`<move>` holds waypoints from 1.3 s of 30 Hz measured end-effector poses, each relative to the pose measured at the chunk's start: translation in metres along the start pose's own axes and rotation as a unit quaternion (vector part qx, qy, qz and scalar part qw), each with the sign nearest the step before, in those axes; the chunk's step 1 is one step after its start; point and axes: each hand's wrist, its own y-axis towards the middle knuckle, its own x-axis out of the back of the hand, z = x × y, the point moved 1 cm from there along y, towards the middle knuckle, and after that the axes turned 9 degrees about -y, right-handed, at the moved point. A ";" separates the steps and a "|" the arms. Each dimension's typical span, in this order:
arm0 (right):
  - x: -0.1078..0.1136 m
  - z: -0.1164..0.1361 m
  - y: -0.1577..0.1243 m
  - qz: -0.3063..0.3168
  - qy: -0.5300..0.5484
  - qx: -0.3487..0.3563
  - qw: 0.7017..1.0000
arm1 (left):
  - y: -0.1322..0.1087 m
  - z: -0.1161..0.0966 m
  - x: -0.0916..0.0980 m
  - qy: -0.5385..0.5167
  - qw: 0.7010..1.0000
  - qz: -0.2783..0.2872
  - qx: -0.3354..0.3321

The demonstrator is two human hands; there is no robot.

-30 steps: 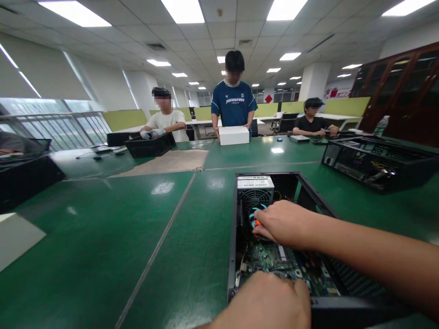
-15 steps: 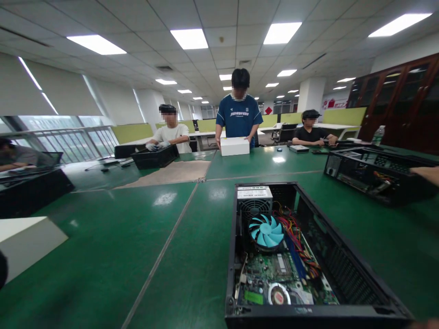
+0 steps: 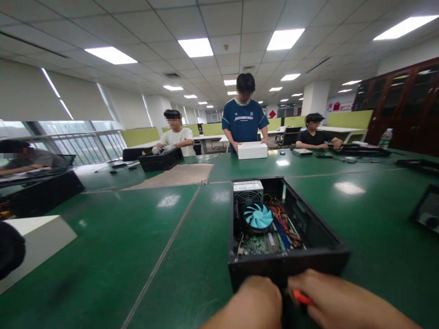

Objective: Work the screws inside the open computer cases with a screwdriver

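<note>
An open computer case (image 3: 291, 259) rests on the green table in front of me, its near wall towards me. Inside it are a cooling fan (image 3: 258, 216) with light-blue blades, a power supply (image 3: 247, 186), coloured cables (image 3: 279, 214) and a circuit board (image 3: 262, 244). My left hand (image 3: 257, 297) is curled at the case's near wall; its fingertips are hidden. Beside it my right hand (image 3: 320, 292) is closed around an orange-red object (image 3: 302, 297), mostly covered by the fingers and blurred. Whether the object touches the case I cannot tell.
A white box (image 3: 44, 233) with a dark round object (image 3: 11, 249) lies at the left. Another dark case (image 3: 427, 209) shows at the right edge. Across the table a person (image 3: 244, 116) holds a white box (image 3: 252, 150); other people sit around with cases.
Both my hands have come into view at the case's near side, the right with the orange-red object. The case appears farther off. The other case and a hand at right have left view.
</note>
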 end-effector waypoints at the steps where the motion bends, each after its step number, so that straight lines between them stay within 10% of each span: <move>1: -0.003 -0.007 0.017 0.013 0.002 -0.023 1.000 | 0.009 0.009 0.006 0.000 0.999 -0.022 0.024; 9: -0.040 -0.005 0.072 -0.029 -0.039 -0.075 0.996 | 0.050 0.081 0.023 -0.049 0.964 -0.251 0.078; 39: -0.054 -0.013 0.063 0.003 -0.020 -0.112 0.994 | 0.059 0.095 -0.003 -0.089 0.973 -0.210 0.037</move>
